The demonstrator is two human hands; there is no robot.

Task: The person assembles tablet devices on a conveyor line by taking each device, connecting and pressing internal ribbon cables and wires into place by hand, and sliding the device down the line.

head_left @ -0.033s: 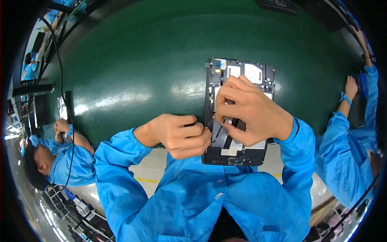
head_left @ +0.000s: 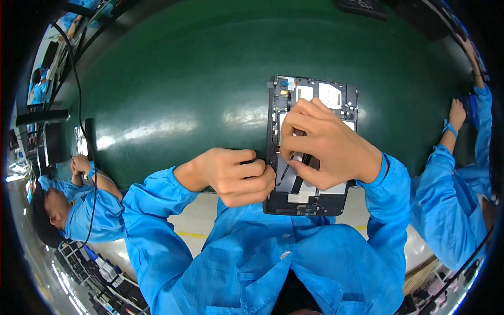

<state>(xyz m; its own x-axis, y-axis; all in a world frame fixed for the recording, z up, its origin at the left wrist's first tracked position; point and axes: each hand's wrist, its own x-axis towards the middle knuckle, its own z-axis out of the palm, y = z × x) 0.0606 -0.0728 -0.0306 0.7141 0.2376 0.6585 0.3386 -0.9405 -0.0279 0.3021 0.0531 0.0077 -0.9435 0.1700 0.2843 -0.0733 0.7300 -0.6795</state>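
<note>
The person wears a bright blue work smock with long sleeves gathered into elastic cuffs at both wrists. Both hands, the left hand (head_left: 233,176) and right hand (head_left: 328,144), are bare, without gloves. A collar and small buttons show at lower centre of the frame.

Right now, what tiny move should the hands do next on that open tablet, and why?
Probably press the pinched strip down into place. The right hand lies over the middle of the open tablet, fingertips pinching something thin and dark there, too small to name. The left hand is curled against the tablet's left edge, steadying it on the green table. So a gentle push seems likeliest.
</note>
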